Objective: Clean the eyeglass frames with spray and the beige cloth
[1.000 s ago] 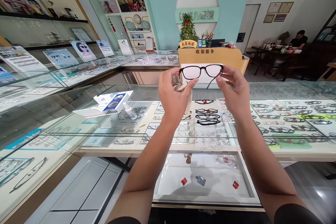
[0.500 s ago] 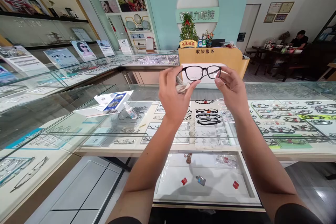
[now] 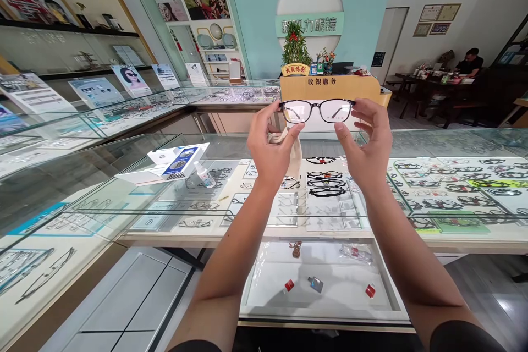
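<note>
I hold up a pair of black-framed glasses level in front of me, above the glass counter. My left hand pinches the frame's left end, and a beige cleaning cloth hangs in its palm. My right hand grips the right end between thumb and fingers. Both lenses face me.
Under the counter glass lie several rows of glasses frames. A small spray bottle and a white and blue box rest on the counter to the left. An open drawer is below me. A wooden cashier desk stands behind; a person sits far right.
The glasses went from slightly tilted to level and a little higher. My left fingers shifted on the frame, and the cloth now hangs lower in my palm.
</note>
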### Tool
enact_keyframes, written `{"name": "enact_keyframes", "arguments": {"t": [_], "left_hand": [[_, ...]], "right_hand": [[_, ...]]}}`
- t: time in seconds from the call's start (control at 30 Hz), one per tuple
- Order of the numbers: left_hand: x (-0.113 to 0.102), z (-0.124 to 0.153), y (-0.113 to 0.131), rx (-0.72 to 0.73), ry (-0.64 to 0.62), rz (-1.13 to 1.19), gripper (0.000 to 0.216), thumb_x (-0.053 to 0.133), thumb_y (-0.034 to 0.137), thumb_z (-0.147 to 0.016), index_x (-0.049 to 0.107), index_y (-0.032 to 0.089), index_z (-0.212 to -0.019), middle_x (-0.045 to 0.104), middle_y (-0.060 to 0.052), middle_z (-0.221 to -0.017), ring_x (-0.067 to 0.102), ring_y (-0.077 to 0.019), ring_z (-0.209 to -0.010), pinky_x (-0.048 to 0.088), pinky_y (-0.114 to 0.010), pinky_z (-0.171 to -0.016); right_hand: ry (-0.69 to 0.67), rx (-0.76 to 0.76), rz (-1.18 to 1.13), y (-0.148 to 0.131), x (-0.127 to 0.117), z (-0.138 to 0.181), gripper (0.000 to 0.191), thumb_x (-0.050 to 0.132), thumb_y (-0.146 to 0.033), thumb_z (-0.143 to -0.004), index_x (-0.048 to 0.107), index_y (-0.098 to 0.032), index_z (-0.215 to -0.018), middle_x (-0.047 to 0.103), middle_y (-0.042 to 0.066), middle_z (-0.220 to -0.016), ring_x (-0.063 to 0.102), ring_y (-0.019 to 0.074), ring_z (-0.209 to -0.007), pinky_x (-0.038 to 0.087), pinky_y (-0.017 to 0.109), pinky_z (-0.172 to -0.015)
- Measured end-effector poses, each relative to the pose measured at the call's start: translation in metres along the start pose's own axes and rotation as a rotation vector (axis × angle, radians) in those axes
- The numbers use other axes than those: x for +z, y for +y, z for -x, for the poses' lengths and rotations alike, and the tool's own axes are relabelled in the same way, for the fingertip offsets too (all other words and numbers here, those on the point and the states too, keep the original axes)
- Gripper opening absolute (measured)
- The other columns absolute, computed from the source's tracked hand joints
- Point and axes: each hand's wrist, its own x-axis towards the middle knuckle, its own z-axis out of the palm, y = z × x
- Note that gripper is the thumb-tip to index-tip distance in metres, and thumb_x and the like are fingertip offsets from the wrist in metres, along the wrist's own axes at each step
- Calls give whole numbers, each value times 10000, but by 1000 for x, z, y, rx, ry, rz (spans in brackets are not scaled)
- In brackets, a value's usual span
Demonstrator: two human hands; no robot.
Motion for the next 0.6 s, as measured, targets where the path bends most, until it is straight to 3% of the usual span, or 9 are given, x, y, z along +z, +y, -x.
{"name": "enact_keyframes", "arguments": {"t": [0.17, 0.37, 0.6], "left_hand": [[2, 1, -5, -42, -47, 60, 682, 790, 649, -900, 634, 295, -1462, 692, -101, -1432, 700, -171, -940, 579, -331, -822], [2, 1, 3, -61, -46, 101, 684, 825, 628, -878, 640, 278, -1436, 680, -123, -1446, 656, -275, -1329, 580, -312, -831], [3, 2, 6, -61, -2, 51, 611, 816, 627, -889, 644, 272, -1356, 709, -92, -1290, 675, -250, -1226, 545, -328, -810]], "right_hand": [[-5, -32, 35, 1, 1, 2, 464, 716, -536, -984, 588, -372, -1399, 651, 94, -1421, 686, 304, -1268, 602, 518, -1007], [-23, -17, 50, 4, 2, 2, 461, 703, -547, -986, 584, -378, -1398, 649, 91, -1431, 675, 304, -1286, 601, 522, -1012], [-55, 123, -38, 1, 4, 2, 456, 767, -516, -940, 619, -347, -1338, 685, 85, -1372, 684, 282, -1262, 616, 506, -1004]]}}
